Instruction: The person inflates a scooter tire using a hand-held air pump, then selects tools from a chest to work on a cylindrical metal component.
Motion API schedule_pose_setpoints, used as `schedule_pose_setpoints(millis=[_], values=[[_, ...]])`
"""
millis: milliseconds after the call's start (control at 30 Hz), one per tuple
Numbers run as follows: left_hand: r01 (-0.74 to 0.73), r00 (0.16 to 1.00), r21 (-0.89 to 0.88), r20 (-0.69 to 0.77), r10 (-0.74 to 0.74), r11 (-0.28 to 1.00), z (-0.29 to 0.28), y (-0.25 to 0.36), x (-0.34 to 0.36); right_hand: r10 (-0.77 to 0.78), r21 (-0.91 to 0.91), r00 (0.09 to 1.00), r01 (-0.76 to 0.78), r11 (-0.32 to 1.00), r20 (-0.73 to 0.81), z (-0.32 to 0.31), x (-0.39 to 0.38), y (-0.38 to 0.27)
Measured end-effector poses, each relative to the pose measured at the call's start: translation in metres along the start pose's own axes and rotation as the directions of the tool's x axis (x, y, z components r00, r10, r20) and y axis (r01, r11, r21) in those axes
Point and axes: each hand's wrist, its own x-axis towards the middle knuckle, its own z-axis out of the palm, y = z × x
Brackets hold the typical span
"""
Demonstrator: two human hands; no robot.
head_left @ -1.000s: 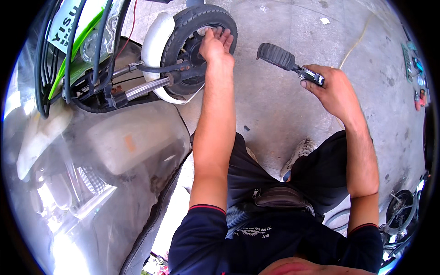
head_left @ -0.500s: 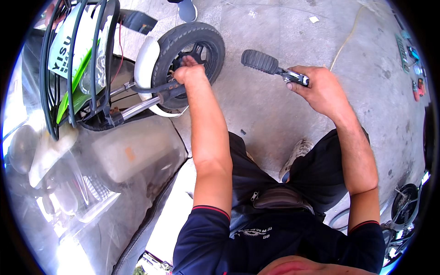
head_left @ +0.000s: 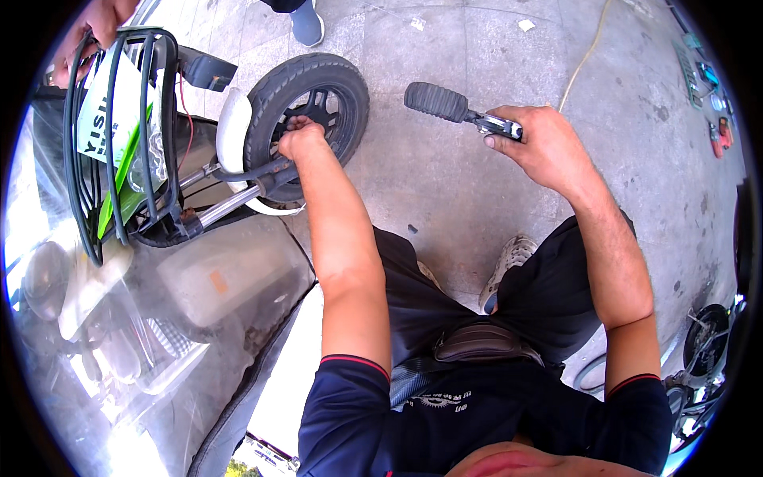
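My left hand (head_left: pixel 302 141) is at the hub of the black-tyred wheel (head_left: pixel 355 95), beside the fork leg (head_left: pixel 230 203). Its fingers are bent together at the axle end; whatever they pinch is hidden. Over the floor to the right, my right hand (head_left: pixel 544 143) is closed around the metal end of a ribbed black rubber piece (head_left: pixel 435 102). That piece has a thick, grooved rubber end pointing left, away from my palm. A white mudguard (head_left: pixel 233 131) curves along the wheel's left side.
A black wire basket (head_left: pixel 119 131) with a green strip and a white panel stands at left. Another person's hand (head_left: pixel 94 28) touches its top. A shoe (head_left: pixel 307 25) is beyond the wheel. Clear plastic sheeting (head_left: pixel 143 318) hangs lower left. Red-handled tools (head_left: pixel 722 137) lie far right.
The whole view has shifted slightly, the wheel and both hands sitting further left. The other person's hand shows more over the basket. My right hand keeps its grip on the ribbed piece.
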Motion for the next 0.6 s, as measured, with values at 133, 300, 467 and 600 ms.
schedule_pose_setpoints(millis=[133, 300, 467, 600], values=[[-0.023, 0.992, -0.021, -0.123, 0.02, 1.0, 0.014, -0.002, -0.004, -0.009, -0.009, 1.0, 0.009, 1.0, 0.029, 0.002, -0.003, -0.007], [-0.202, 0.973, 0.13, -0.087, 0.214, 0.971, 0.002, -0.022, -0.043, 0.01, -0.01, 1.0, -0.01, 1.0, 0.027, 0.012, -0.011, -0.014], [-0.308, 0.947, 0.181, 0.156, 0.282, 0.934, -0.013, -0.024, -0.036, 0.002, -0.011, 1.0, -0.002, 1.0, 0.022, 0.023, -0.023, -0.023], [-0.314, 0.841, 0.362, 0.534, 0.08, 0.877, -0.032, -0.025, -0.033, 0.02, -0.032, 1.0, -0.02, 0.999, 0.013, 0.032, -0.027, -0.035]])
